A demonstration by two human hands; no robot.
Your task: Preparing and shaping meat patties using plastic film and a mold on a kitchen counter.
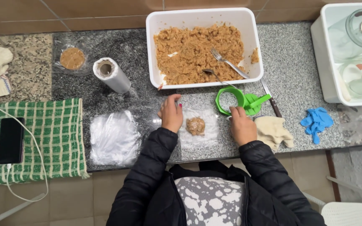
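Spanning the granite counter (290,71), a white tub (158,25) of minced mixture sits within reach behind a clear plastic sheet (208,134) that keeps the mixture ball (195,125) off the stone. The left hand (171,115) pins the sheet's edge, fingers curled; the right hand (241,125), loosely closed, rests beside the green patty press (235,100), apparently gripping nothing.

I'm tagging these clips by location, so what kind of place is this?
Likely a home kitchen counter: a granite worktop, a white tub of minced mixture with a fork, and a green checked towel.
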